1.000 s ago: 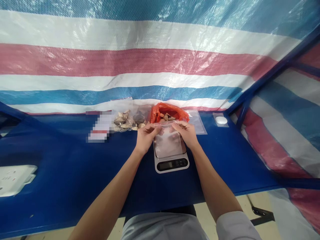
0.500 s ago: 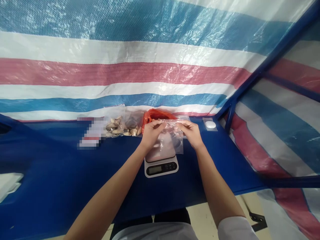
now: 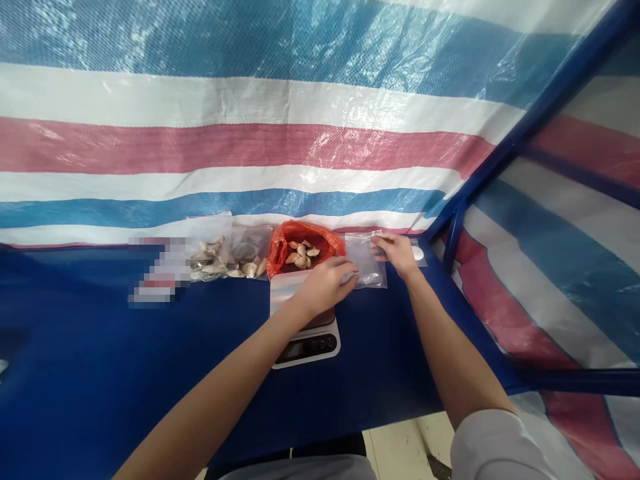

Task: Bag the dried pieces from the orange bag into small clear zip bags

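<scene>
— Where is the transparent bag [image 3: 367,270], and how do your fingers stand?

— Centre right, beyond the scale [image 3: 306,348], beside the orange bag [image 3: 277,259]; whether it lies flat on the bench [image 3: 150,373] or is slightly raised, I cannot tell. My right hand [image 3: 397,253]: fingers narrowed on the top edge, plastic apparently between them. My left hand [image 3: 329,283]: over the scale, fingers curled near the bag's left side; whether they hold anything, I cannot tell.

— How should it handle, and where is it best held?

— Very light, I judge, limp and rather slippery; a film that may cling or fold. I would take it by its 2 upper corners, where the rim is probably firmest. Not fragile, though a hard tug could stretch it.

— And the edges, the room for moving?

— Behind: the striped sheet [image 3: 240,147], just beyond the bag. Right: the white disc [image 3: 418,253], near my right hand, then the slanting frame bar [image 3: 493,163]. Left: the orange bag, open, with pale pieces [image 3: 303,255] inside. The widest room, I judge, lies towards me, right of the scale, before the bench's front edge.
</scene>
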Demonstrator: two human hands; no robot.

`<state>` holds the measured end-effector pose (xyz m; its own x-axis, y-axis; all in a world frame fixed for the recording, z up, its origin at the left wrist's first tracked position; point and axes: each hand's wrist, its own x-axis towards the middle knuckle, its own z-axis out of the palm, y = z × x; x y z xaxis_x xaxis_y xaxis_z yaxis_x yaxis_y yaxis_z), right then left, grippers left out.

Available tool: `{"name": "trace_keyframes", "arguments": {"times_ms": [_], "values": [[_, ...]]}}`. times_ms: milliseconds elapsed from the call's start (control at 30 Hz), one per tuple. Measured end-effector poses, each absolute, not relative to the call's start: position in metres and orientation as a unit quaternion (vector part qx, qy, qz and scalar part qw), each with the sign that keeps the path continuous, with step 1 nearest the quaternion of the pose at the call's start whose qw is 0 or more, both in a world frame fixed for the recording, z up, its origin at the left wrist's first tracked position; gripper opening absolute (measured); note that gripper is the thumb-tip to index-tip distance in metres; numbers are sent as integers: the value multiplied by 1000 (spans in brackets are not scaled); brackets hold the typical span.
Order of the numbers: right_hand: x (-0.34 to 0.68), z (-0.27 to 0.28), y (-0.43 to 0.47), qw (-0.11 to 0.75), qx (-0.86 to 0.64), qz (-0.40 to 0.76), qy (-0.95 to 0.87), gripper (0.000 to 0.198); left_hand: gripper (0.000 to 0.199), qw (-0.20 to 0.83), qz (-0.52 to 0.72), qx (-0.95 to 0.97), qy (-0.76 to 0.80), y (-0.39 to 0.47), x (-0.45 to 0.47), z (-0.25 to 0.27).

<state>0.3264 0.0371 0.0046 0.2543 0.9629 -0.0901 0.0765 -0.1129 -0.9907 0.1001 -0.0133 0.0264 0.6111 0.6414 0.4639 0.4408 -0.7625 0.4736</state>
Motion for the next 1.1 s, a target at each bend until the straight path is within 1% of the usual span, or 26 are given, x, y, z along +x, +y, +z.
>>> {"name": "trace_keyframes", "arguments": {"times_ms": [167, 333, 533, 700, 967, 1100], "values": [[318, -5, 55, 480, -629, 392, -468, 15, 21, 55, 134, 947, 286, -16, 119, 23], [313, -9, 65, 451, -657, 334, -504, 16, 25, 25, 61, 956, 285, -16, 129, 18], [311, -12, 70, 404, -666, 257, -572, 16, 28, 24, 27, 953, 301, -15, 131, 14], [314, -11, 69, 373, -670, 203, -609, 17, 26, 31, 40, 952, 301, -14, 131, 13], [322, 12, 48, 257, -731, 48, -630, 27, 26, 42, 27, 950, 308, -11, 133, 10], [313, 17, 35, 228, -698, 2, -679, 30, 26, 45, 35, 949, 310, -10, 134, 7]]}}
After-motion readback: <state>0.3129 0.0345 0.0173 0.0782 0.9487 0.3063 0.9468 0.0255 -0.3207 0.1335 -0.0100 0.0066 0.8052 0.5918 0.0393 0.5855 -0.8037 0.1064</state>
